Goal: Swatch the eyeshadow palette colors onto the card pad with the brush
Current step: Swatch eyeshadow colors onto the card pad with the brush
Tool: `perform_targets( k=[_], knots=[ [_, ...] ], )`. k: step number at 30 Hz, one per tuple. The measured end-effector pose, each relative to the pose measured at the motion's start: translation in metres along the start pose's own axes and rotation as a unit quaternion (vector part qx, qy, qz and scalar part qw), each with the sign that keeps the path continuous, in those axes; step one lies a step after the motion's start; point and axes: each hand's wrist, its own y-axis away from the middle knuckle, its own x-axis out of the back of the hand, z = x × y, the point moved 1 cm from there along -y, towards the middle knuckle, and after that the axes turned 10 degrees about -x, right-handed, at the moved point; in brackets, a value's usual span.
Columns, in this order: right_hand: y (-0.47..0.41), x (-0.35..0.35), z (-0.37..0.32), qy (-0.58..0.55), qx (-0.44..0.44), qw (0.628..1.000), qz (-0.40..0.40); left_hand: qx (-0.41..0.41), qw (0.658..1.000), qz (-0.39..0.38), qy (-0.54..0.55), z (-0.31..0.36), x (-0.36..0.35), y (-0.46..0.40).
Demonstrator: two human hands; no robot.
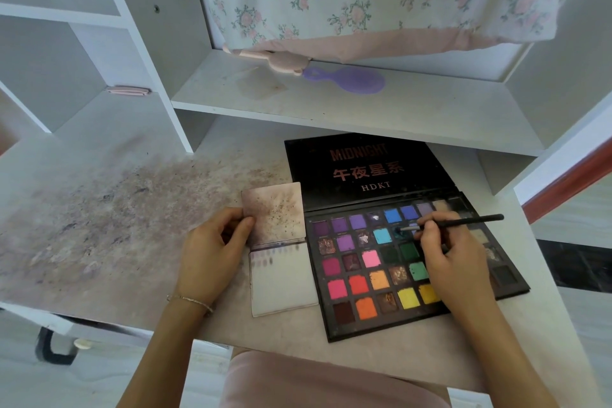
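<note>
An open black eyeshadow palette [377,278] with many coloured pans lies on the desk, its lid [364,169] flat behind it. My right hand [447,262] grips a thin black brush [463,222], whose tip rests in a dark teal pan in the second row. Left of the palette lies the white card pad [283,281], with two short rows of faint purplish swatches along its top edge. My left hand [212,252] pinches the pad's stained flipped-up cover [275,212] at its left edge.
The desk top [99,225] left of the pad is smeared with powder stains. A shelf [331,99] overhangs the palette lid and carries a purple hairbrush [351,79] and a pink tool [265,58]. A floral curtain hangs behind. A pink seat cushion [314,381] sits below the desk edge.
</note>
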Motion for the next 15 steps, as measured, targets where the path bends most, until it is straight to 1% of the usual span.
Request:
perform_targets(
  k=[9,15],
  knots=[
    [0.0006,0.0001,-0.0006,-0.018,-0.010,1.000,-0.003,0.005,1.000,0.001,0.002,-0.0010,-0.0020,-0.0013],
    [0.0024,0.0033,-0.0046,-0.062,-0.020,0.998,0.014,0.004,1.000,0.004,0.001,-0.0013,-0.0004,0.0002]
  ],
)
